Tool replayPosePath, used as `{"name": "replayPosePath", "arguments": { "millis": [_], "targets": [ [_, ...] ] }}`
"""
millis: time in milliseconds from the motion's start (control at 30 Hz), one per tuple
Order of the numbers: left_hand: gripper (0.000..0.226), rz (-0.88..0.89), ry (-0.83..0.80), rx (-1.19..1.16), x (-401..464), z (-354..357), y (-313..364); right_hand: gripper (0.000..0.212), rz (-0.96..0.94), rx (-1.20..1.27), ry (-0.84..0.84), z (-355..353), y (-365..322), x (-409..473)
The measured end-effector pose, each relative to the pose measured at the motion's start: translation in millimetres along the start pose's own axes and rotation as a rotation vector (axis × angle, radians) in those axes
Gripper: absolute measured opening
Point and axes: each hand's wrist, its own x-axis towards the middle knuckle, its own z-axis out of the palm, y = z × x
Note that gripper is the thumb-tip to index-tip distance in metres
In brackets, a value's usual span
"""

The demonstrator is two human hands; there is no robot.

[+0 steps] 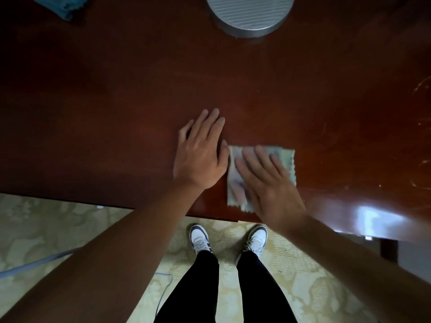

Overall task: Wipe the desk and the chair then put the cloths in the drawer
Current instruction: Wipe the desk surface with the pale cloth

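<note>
Here the right hand [263, 180] presses flat-fingered on the pale green, zigzag-edged folded cloth [288, 164] at the dark red wooden desk [116, 113] front edge, left hand [200, 152] spread beside it, apparently bare, and the cloth looks soft, light, best pinched at a corner.

A furnished room of a home or a hotel is suggested, though which of the two cannot be told. A polished dark red wooden desk [116, 101] is seen under the left hand [200, 152], with scratches on it off to the right of the right hand [268, 183]. Beyond the hands a round ribbed metal base [249, 15] is stood on the wood. Below the hands, pale patterned carpet [46, 229] is laid, crossed by a thin cable [163, 292].
</note>
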Motion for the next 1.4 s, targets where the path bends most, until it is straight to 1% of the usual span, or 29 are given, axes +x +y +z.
{"name": "replayPosePath", "arguments": {
  "millis": [67,133,167,267,300,367,500,567,600,667,767,800,933,1033,1100,1200,1233,1300,1400],
  "targets": [
    [0.049,0.006,0.001,-0.005,-1,0,0,0.051,-0.068,-0.024,-0.018,-2,5,-9],
    [0.049,0.006,0.006,-0.003,0,0,0,0.052,-0.040,-0.063,-0.007,-4,25,12],
    [0.050,0.004,0.004,-0.001,0,0,-1,0.053,0.023,-0.066,0.027,-5,35,27],
    [0.050,0.002,-0.005,0.015,0,1,-1,0.051,0.296,-0.050,0.106,-7,50,71],
    [0.050,0.005,-0.006,0.016,0,1,-1,0.051,0.339,-0.050,0.117,-5,48,76],
    [0.051,0.007,-0.016,0.014,0,1,-2,0.051,0.321,-0.049,0.135,2,32,63],
    [0.050,0.008,-0.014,0.007,-1,2,-1,0.050,0.150,0.004,0.090,9,-19,-17],
    [0.049,0.015,-0.014,0.006,-1,2,-2,0.047,0.075,-0.005,0.068,6,-23,-35],
    [0.049,0.015,-0.016,0.007,-1,2,-2,0.047,0.047,-0.025,0.055,3,-14,-30],
    [0.049,0.014,-0.028,0.010,-1,1,-2,0.048,0.088,-0.073,0.073,-1,10,-2],
    [0.049,0.020,-0.024,0.021,-3,1,-1,0.049,0.296,-0.063,0.114,-8,35,41],
    [0.048,0.024,-0.020,0.022,-3,2,-1,0.049,0.313,-0.054,0.122,-6,30,43],
    [0.048,0.027,-0.013,0.035,-4,2,-2,0.045,0.182,0.018,0.143,11,-16,-9],
    [0.047,0.069,-0.032,0.056,-3,2,0,0.041,0.136,0.026,0.146,10,-13,-17],
    [0.047,0.079,-0.043,0.066,-2,1,0,0.044,0.186,-0.024,0.130,2,10,3],
    [0.045,0.086,-0.044,0.068,-1,0,7,0.055,0.360,-0.039,0.111,-14,52,34],
    [0.045,0.098,-0.038,0.066,0,1,12,0.055,0.379,-0.041,0.108,-14,56,35],
    [0.044,0.113,-0.025,0.053,3,3,24,0.047,0.334,-0.035,0.146,-9,44,19],
    [0.043,0.168,-0.023,0.025,9,11,51,0.042,0.236,0.028,0.167,-1,12,-42]
  ]
}}
